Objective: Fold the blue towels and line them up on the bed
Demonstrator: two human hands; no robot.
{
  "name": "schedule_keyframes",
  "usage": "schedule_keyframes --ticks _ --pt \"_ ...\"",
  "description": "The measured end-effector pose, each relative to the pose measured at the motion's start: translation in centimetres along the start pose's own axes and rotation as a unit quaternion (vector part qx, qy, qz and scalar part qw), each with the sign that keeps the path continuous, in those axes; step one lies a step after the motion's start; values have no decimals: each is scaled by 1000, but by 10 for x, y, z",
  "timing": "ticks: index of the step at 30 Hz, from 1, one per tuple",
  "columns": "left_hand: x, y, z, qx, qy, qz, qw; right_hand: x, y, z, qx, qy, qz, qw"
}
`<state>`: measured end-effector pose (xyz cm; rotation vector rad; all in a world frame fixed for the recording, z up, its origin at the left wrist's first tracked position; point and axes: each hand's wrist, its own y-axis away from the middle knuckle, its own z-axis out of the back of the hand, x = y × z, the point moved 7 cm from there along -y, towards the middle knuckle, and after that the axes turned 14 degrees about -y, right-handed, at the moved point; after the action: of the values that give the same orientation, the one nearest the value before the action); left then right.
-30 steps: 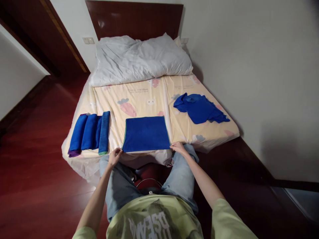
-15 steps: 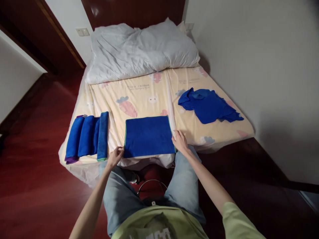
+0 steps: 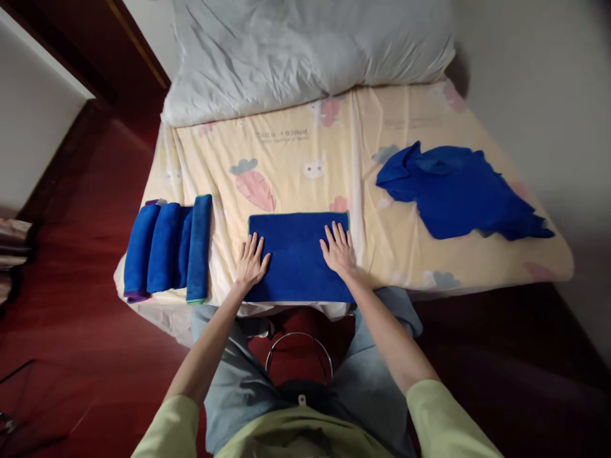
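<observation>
A blue towel (image 3: 296, 261) with a thin green edge lies flat as a rectangle at the bed's near side. My left hand (image 3: 252, 262) rests palm down across its left edge, fingers spread. On its right part lies my right hand (image 3: 338, 249), also flat with the fingers apart. Several rolled blue towels (image 3: 162, 251) sit side by side to the left, the nearest roll (image 3: 198, 248) showing a green edge at its bottom. Over on the right lies a crumpled heap of blue cloth (image 3: 458, 191).
The bed (image 3: 296, 184) has a pale yellow sheet printed with carrots. A large whitish pillow (image 3: 305, 51) lies across its far end. Below the bed's near edge, between my legs, is a curved metal bar (image 3: 300, 334). A wall stands close on the right.
Both hands have moved from the towel's side edges onto its top, with fingers now spread flat. The view has moved closer and tilted down; the rolls and heap lie as before.
</observation>
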<state>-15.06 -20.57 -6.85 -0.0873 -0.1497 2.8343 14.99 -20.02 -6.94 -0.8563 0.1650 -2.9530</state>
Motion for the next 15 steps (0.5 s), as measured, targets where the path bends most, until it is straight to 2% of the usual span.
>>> schedule_keyframes --ticks 3,9,12,15 --pt "14 -21 0 5 11 9 1000 -1 1 1 1 -8 -3 1000" --pt "58 -112 14 -3 79 98 992 -1 -1 3 -4 -14 -5 1000" --pt "78 -142 13 42 117 162 979 -1 -1 3 -10 -20 -2 1000" --pt "85 -155 9 88 142 179 970 -1 -1 3 -12 -26 -3 1000"
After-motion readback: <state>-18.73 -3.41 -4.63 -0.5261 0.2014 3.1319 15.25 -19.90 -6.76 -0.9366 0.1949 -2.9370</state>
